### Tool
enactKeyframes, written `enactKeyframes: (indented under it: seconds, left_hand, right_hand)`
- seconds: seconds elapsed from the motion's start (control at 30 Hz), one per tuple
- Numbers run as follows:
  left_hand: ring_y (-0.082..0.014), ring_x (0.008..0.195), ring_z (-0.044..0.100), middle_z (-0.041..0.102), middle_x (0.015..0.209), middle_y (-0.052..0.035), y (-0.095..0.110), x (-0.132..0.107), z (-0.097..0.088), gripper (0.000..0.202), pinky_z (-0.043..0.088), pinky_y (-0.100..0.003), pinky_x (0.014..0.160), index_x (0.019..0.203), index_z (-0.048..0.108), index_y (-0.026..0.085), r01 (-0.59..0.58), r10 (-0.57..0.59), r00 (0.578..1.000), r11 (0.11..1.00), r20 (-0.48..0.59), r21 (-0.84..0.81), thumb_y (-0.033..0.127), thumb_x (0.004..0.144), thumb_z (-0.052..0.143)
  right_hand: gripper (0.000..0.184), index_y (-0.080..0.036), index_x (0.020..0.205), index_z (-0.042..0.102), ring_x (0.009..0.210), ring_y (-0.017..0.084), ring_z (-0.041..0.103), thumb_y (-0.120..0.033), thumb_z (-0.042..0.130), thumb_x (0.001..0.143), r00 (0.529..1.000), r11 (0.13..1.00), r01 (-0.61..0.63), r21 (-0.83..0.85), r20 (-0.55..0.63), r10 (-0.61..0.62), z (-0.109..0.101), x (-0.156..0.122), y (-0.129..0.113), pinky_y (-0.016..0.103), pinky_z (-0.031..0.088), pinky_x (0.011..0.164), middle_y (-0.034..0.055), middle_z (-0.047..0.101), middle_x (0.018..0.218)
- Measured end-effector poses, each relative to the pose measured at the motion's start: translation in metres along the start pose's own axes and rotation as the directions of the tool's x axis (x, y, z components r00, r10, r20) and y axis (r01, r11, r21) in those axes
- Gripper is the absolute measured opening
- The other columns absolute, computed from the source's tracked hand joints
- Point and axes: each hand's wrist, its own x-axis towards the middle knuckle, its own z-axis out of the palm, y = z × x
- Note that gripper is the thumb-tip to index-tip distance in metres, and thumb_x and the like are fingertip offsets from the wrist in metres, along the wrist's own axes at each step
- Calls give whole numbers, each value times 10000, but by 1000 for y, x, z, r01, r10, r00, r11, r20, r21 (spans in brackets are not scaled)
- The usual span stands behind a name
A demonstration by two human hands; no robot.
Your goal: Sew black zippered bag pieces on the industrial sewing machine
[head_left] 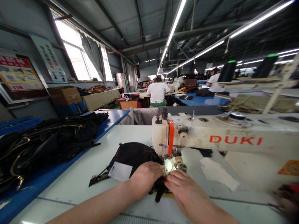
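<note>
A black fabric piece, apparently part of a bag, lies under the head of a white sewing machine. My left hand presses its bunched edge close to the lit needle area, fingers closed on it. From the other side, my right hand grips the same fabric, its fingers bent beside the presser foot. My hands hide the needle and most of the held edge. A white rectangular slip rests on the fabric's left part, and a narrow strap end sticks out beyond it.
Black items with gold zippers are heaped on a blue table at the left. A torn piece of white paper lies right of the needle. Thread cones stand behind the machine. Ahead, a person in a white shirt sits facing away.
</note>
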Motion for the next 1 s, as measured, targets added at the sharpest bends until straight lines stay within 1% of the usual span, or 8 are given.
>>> enactKeyframes:
  seconds: [0.1,0.2,0.3,0.43,0.57,0.77,0.87,1.0]
  left_hand:
    - [-190,987,622,682,987,-60,0,-1,1,171,465,-314,921,990,622,161,8,-8,1000,1000,-6,-7,171,933,462]
    - [-198,1002,616,679,998,-63,0,-2,1,155,459,-318,929,980,622,156,25,-24,1000,1000,6,-15,167,922,479]
    - [-204,1022,606,673,1012,-72,1,-3,0,171,450,-321,941,1011,615,149,21,-21,1000,999,9,-33,136,899,487]
    - [-208,1032,598,665,1029,-75,2,-4,-3,210,447,-330,942,1028,604,150,25,-25,1000,999,17,-35,96,875,471]
    - [-206,1019,598,661,1012,-72,2,-5,-2,191,448,-328,935,996,604,148,34,-34,999,999,27,-21,92,868,474]
    - [-191,1011,588,645,1019,-62,4,-8,1,198,433,-330,949,994,600,154,53,-53,999,999,-6,5,79,868,468]
    - [-182,990,590,641,993,-49,5,-8,0,188,423,-335,958,978,601,160,60,-60,998,998,-4,27,76,865,476]
    - [-182,1017,577,630,1031,-49,4,-9,-1,209,414,-333,969,1012,594,162,57,-57,998,998,-7,17,72,870,470]
  right_hand:
    - [310,-180,1034,648,961,208,530,-50,475,812,1000,999,-11,36,-5,11,-2,0,-2,373,410,941,57,650,990]
    - [297,-190,1006,652,932,209,522,-51,458,829,999,994,-43,97,-11,45,-4,-2,-2,361,437,886,55,626,959]
    - [293,-191,946,644,888,207,520,-31,424,838,993,986,-89,143,-68,100,-4,-4,0,354,450,829,53,600,907]
    - [279,-179,939,621,888,226,512,-29,402,854,968,977,-192,97,-147,204,-2,1,4,388,443,814,70,577,920]
    - [285,-183,979,617,882,234,507,-28,416,848,973,977,-212,28,-84,214,-2,11,3,395,443,803,69,559,916]
    - [273,-158,961,624,919,247,490,-5,431,842,975,973,-222,-59,-13,221,1,12,3,432,413,871,85,557,938]
    - [258,-153,952,627,911,246,488,-4,447,842,974,972,-226,-64,1,226,3,11,4,436,412,873,83,559,938]
    - [256,-157,960,621,909,246,493,-2,459,836,975,972,-220,-81,-3,220,4,12,5,433,416,872,81,560,941]
